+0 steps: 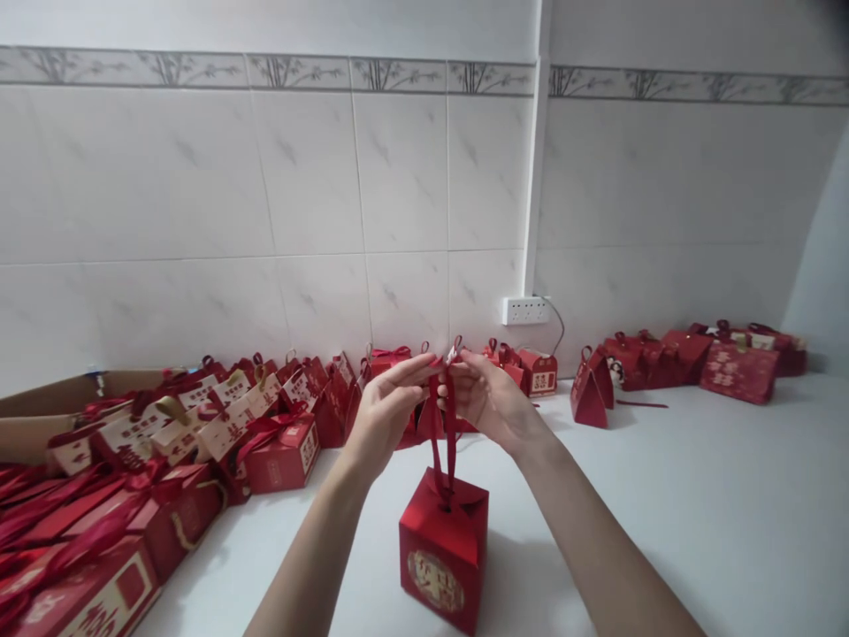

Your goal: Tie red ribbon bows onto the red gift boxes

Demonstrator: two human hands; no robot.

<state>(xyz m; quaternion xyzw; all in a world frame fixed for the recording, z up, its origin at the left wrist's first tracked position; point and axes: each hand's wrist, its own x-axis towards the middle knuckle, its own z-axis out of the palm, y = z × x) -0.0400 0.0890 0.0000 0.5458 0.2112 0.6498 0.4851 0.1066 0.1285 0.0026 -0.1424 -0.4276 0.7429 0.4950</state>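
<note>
A red cube-shaped gift box [443, 540] with a round gold emblem on its front stands in front of me, close to the white tabletop. From a hole in its top rises a dark red ribbon [451, 433] in two strands. My left hand [391, 402] pinches the ribbon's upper end between thumb and fingers. On the other side my right hand [494, 398] grips the ribbon too, fingers curled near its top. The two hands almost meet above the box. Whether the ribbon's ends are knotted is hidden by my fingertips.
Many red gift boxes [282, 451] with ribbons crowd the left side, beside an open cardboard carton [40, 402]. More boxes [739, 370] line the back right. A loose ribbon [642, 404] lies on the white table [716, 513]. A socket strip [526, 310] is on the tiled wall.
</note>
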